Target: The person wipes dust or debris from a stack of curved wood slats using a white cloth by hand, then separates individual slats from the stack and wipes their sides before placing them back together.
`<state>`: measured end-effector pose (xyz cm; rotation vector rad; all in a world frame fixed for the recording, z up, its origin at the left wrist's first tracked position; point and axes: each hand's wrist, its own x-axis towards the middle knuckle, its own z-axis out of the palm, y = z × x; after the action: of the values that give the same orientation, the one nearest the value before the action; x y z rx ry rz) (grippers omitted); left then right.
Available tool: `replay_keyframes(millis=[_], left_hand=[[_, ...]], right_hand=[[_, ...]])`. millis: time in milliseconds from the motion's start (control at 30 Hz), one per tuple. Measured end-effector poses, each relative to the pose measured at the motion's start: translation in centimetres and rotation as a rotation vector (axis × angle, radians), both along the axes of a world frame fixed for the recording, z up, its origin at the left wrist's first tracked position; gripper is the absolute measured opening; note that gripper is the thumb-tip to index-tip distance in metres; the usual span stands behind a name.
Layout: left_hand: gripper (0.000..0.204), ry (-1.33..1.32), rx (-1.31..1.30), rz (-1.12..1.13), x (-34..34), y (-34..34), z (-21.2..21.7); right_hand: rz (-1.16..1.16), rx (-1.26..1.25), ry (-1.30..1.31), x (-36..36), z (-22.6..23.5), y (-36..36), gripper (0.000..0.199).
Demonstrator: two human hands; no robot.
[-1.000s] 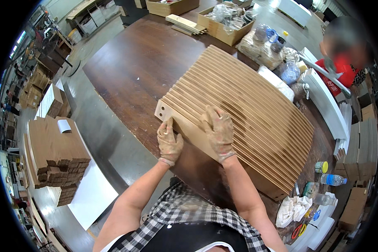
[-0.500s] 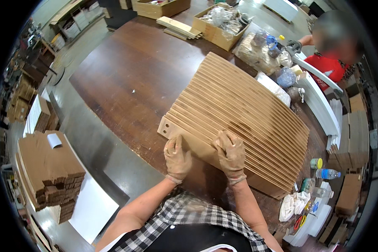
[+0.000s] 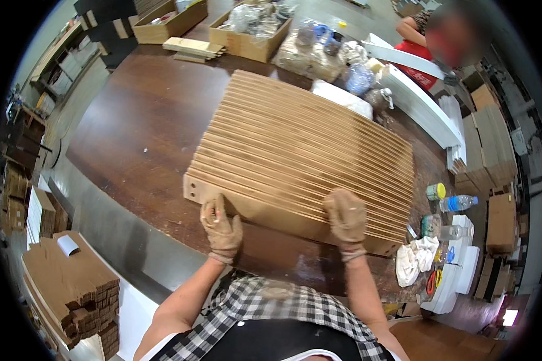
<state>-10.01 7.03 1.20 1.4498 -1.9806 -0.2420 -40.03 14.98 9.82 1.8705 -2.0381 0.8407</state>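
A row of long brown boards [image 3: 295, 162] stands on edge, packed side by side, on a dark brown table [image 3: 132, 108]. Two dark holes mark the left end of the nearest board. My left hand [image 3: 221, 231], in a soiled beige work glove, is at that board's front face near the holes; its thumb stands apart from the bent fingers. My right hand [image 3: 347, 224], gloved alike, lies farther right, its fingers over the upper edges of the front boards. Motion slightly blurs it, and its thumb and grip do not show clearly.
Cardboard boxes [image 3: 250, 45] and wood strips [image 3: 193, 47] stand at the back. Bottles [image 3: 457, 203], a white cloth [image 3: 417, 260] and scissors [image 3: 433, 281] lie on the right. Stacked cardboard [image 3: 72, 289] stands at lower left. A person in red is beyond white panels [image 3: 418, 102].
My hands have moved farther apart along the front board, and the left thumb has parted from its fingers. The whole view has shifted, so the boards appear farther left.
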Motion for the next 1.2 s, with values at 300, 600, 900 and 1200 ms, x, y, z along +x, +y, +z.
replay_keyframes(millis=[300,600,900,1200], left_hand=[[0.085,-0.077,0.040,0.034,-3.5,3.1,-0.9],[0.080,-0.177,0.101,0.082,-8.3,6.7,-2.2],[0.081,-0.217,0.043,0.097,-8.6,6.3,-3.2],[0.082,-0.239,0.051,0.136,-9.1,5.8,-3.3]], right_hand=[[-0.408,-0.011,0.009,-20.7,-1.8,13.5,0.035],[-0.405,-0.278,-0.553,-26.7,1.1,20.1,0.041],[-0.579,-0.159,-0.311,-36.3,4.2,25.8,0.050],[-0.528,0.040,-0.115,-35.3,0.8,22.0,0.028]])
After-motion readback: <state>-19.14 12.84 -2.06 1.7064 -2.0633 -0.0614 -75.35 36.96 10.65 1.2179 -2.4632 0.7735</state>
